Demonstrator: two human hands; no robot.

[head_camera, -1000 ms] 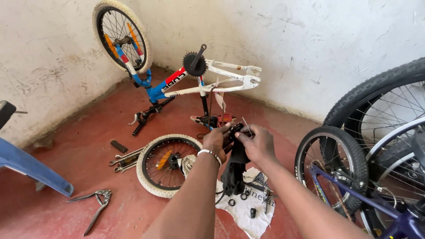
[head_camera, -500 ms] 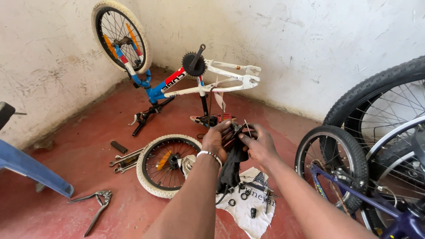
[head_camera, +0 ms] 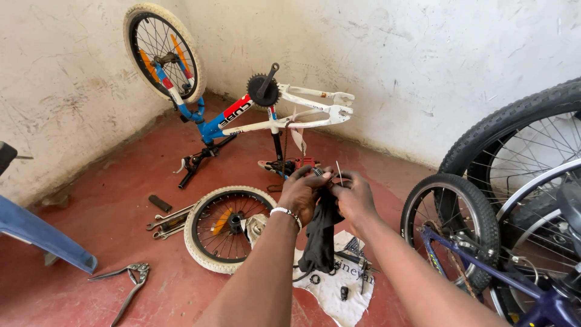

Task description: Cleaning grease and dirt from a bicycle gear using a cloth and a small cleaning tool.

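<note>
**Hands meet over a dark rag on a crowded workshop floor**

Red concrete floor (head_camera: 109, 236) runs to whitewashed walls, and nearly every patch of it carries bicycle parts. Nearest, the left hand (head_camera: 304, 194) and right hand (head_camera: 353, 197) are closed together, fingers pinched on a small part wrapped in a black rag (head_camera: 321, 233) that hangs down between them; what exactly the fingertips grip is too small to tell. A thin spoke or wire (head_camera: 339, 172) sticks up just above the hands. Directly below lies a white cloth (head_camera: 336, 287) scattered with small loose fittings.

Judging from this, the likeliest mishap is the small part slipping out of the rag and dropping among those fittings, or rolling off the cloth.

Just left lies a loose white-tyred wheel (head_camera: 227, 227), with spanners (head_camera: 166, 221) beside it and pliers (head_camera: 130, 278) further out. A dark bicycle (head_camera: 484, 242) crowds the right edge, leaving the elbow little swing. Open floor is mostly to the left and ahead, before the upturned blue-and-white frame (head_camera: 242, 115) near the far wall.
</note>
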